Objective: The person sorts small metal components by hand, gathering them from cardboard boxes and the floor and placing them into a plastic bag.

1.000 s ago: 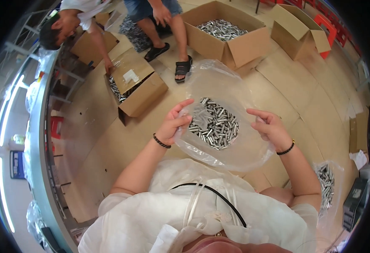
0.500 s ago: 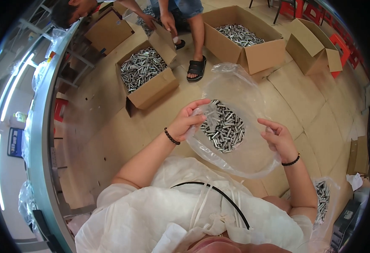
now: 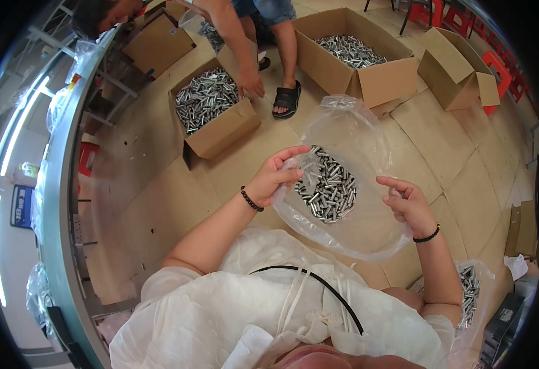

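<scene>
A large clear plastic bag (image 3: 361,241) hangs open in front of me. Inside it lies a heap of short shiny metal pins (image 3: 329,192). My left hand (image 3: 274,175) pinches the bag's gathered left rim between thumb and fingers. On the opposite side, my right hand (image 3: 409,206) grips the right rim with its fingers curled and the index finger stretched out. The bag's mouth is spread wide between the two hands, with its far edge standing up.
Cardboard boxes of metal pins stand at far left (image 3: 223,132) and far centre (image 3: 385,80). Another carton (image 3: 454,77) is at far right. A co-worker's hand (image 3: 251,82) is at the left box. A second bag of pins (image 3: 468,295) lies near right; a table edge (image 3: 66,184) runs along the left.
The co-worker's arm has reached down and nearer, to the side of the left box. My hands keep their hold on the bag, shifting very slightly right.
</scene>
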A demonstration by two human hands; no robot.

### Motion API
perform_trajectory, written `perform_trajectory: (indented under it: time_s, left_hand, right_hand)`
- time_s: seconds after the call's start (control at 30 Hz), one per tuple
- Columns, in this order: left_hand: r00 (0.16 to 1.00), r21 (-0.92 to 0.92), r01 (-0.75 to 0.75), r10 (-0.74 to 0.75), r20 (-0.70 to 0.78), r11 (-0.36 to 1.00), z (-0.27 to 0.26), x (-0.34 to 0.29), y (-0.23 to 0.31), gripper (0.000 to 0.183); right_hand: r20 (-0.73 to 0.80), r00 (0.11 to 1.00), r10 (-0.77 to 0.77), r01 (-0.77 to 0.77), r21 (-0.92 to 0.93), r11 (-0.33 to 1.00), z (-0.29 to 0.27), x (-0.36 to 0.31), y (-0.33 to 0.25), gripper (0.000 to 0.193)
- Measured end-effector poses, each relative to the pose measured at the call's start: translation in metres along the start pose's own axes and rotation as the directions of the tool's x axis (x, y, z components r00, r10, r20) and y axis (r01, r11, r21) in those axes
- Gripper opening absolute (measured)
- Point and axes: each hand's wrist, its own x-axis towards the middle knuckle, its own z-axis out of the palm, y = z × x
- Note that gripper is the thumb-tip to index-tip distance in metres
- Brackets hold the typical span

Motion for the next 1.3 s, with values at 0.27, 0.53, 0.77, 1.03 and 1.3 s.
perform_trajectory:
  time_s: [0.27, 0.53, 0.77, 1.03, 1.3]
  left_hand:
    - [0.999, -0.036, 0.015, -0.013, 0.038, 0.999, 0.002, 0.004, -0.004, 0.053]
    - [0.995, -0.072, 0.023, -0.016, 0.099, 0.997, -0.004, 0.005, -0.007, 0.052]
    - [0.997, -0.073, 0.027, -0.022, 0.068, 0.997, -0.001, 0.005, -0.007, 0.051]
    - [0.998, -0.047, 0.04, -0.037, 0.057, 0.998, 0.0, 0.007, -0.009, 0.055]
    - [0.996, -0.038, 0.05, -0.047, 0.072, 0.998, -0.002, 0.009, -0.012, 0.054]
  right_hand:
    - [0.037, 0.999, 0.026, -0.025, -0.019, 0.999, -0.001, 0.003, -0.001, 0.044]
    - [0.045, 0.998, 0.033, -0.031, -0.052, 0.998, 0.0, 0.003, -0.002, 0.043]
    - [0.055, 0.998, 0.029, -0.026, -0.058, 0.998, 0.0, 0.005, -0.002, 0.042]
    - [0.059, 0.998, 0.03, -0.026, -0.07, 0.997, 0.001, 0.006, -0.001, 0.042]
    - [0.07, 0.996, 0.057, -0.052, -0.076, 0.996, 0.002, 0.008, -0.001, 0.042]
